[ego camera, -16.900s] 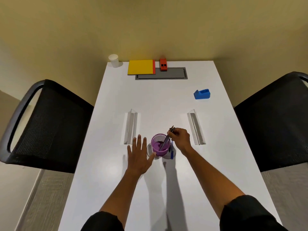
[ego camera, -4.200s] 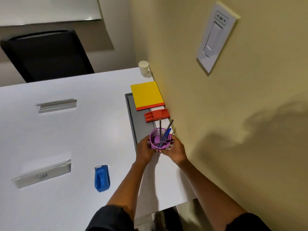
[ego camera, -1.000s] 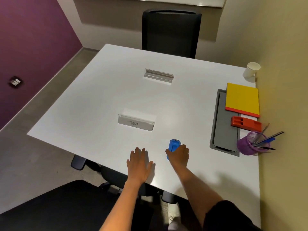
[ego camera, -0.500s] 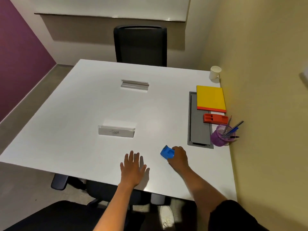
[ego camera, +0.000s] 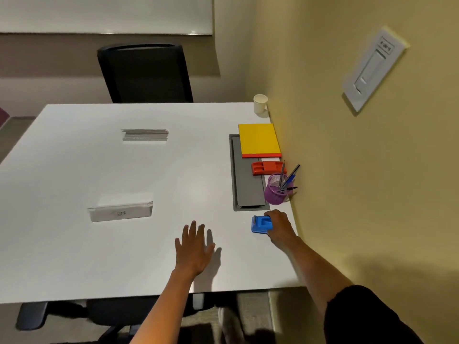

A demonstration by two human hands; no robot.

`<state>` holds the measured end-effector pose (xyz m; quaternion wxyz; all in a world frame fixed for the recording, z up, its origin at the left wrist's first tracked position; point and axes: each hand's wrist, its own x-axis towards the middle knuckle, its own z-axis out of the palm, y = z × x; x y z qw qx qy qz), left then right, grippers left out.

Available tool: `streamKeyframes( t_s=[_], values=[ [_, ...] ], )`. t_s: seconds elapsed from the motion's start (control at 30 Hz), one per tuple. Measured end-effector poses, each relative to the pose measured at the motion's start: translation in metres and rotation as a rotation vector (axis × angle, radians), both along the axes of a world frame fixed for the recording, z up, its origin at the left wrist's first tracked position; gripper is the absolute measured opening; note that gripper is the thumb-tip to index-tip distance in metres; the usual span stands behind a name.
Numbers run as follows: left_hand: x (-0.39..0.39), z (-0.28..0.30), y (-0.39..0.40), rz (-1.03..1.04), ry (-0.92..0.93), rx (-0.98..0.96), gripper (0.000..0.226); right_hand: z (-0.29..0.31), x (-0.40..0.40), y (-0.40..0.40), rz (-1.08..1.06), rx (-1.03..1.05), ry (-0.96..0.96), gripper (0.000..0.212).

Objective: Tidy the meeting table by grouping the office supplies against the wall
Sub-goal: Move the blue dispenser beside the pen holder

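Right hand grip: the right hand (ego camera: 279, 225) curls its fingers around the wall-side end of the blue tape dispenser (ego camera: 260, 224) and holds it against the table top.
Tape dispenser: it sits on the white table (ego camera: 99, 244) near the front edge, just in front of the grey cable hatch (ego camera: 247, 187) and close to the yellow wall (ego camera: 347, 194), not touching it.
Left hand: the left hand (ego camera: 192, 247) lies flat on the table with fingers straight and spread, holding nothing, well apart from the dispenser.
Pen cup: a purple mesh cup (ego camera: 277, 192) stands just behind the right hand, beside the wall, with several pens (ego camera: 289, 176) leaning out toward the wall.
Red stapler: an orange-red stapler (ego camera: 267, 168) lies just behind the cup, partly over the edge of the hatch.
Notepad: a yellow notepad (ego camera: 258, 139) with a red strip along its near edge lies behind the stapler, near the wall, overlapping the far corner of the hatch.
Paper cup: a white paper cup (ego camera: 260, 103) stands upright at the far corner of the table by the wall.
Name holders: two clear name holders rest out in the middle of the table, the nearer one (ego camera: 121, 211) with faint writing, the farther one (ego camera: 144, 134) behind it, both well apart from the wall group.
Surroundings: a black chair (ego camera: 145, 73) stands at the far side of the table, and a white wall switch plate (ego camera: 372, 68) is fixed on the yellow wall.
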<state>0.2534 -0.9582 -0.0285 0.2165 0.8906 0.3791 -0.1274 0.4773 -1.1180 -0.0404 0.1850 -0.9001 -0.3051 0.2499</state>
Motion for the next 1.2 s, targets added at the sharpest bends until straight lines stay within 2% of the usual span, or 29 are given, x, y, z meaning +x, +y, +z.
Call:
streamKeyframes(
  t_s=[0.37,0.77,1.1,1.2],
  values=[
    [0.036,-0.003,-0.018,-0.055,0.004,-0.004,0.067,-0.009,0.037,-0.021,0.013,-0.078,-0.072,0.060],
    [0.028,-0.010,-0.019,-0.010,0.023,-0.009,0.068,-0.021,0.041,-0.015,0.086,-0.107,-0.105,0.067],
    [0.020,-0.014,-0.016,0.025,0.032,-0.015,0.069,-0.023,0.044,-0.010,0.118,-0.250,-0.189,0.063],
    [0.021,-0.013,-0.014,0.036,0.017,-0.004,0.069,-0.020,0.042,-0.009,0.147,-0.289,-0.221,0.072]
  ],
)
